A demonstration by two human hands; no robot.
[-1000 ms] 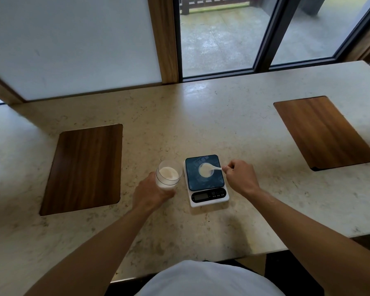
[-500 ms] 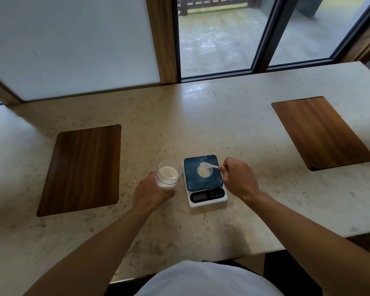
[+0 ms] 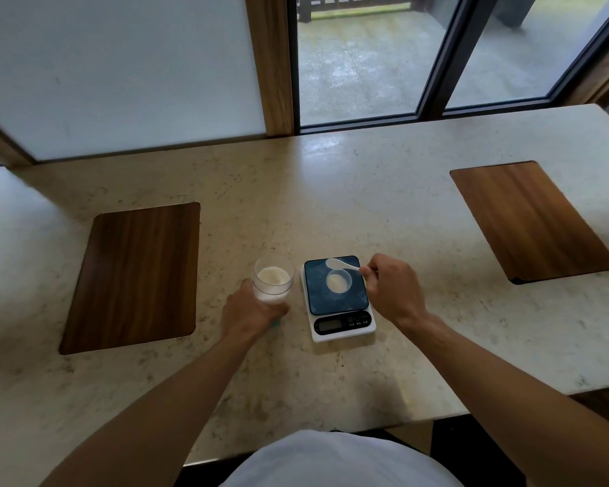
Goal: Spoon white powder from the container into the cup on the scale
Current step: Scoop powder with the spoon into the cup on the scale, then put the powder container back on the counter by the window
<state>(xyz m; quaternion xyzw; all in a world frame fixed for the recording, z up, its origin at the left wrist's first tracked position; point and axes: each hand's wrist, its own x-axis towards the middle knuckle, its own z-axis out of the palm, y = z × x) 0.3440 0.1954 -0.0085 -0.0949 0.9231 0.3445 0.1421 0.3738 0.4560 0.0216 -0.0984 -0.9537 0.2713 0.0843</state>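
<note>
A clear container (image 3: 273, 282) holding white powder stands on the counter, and my left hand (image 3: 250, 312) grips its lower part from the near side. Right of it sits a small kitchen scale (image 3: 338, 299) with a dark plate and a white base with a display. A little clear cup (image 3: 338, 281) with white powder in it rests on the plate. My right hand (image 3: 392, 288) pinches the handle of a white spoon (image 3: 340, 264), whose bowl hovers just beyond the cup's far rim.
The pale stone counter (image 3: 331, 191) carries two dark wooden boards, one at the left (image 3: 134, 275) and one at the right (image 3: 531, 219). Windows and a wooden post rise behind the counter. Its near edge runs just in front of my body.
The spoon has lifted off the cup and moved back towards the far edge of the scale, so the cup's powder shows. My left hand stays on the container.
</note>
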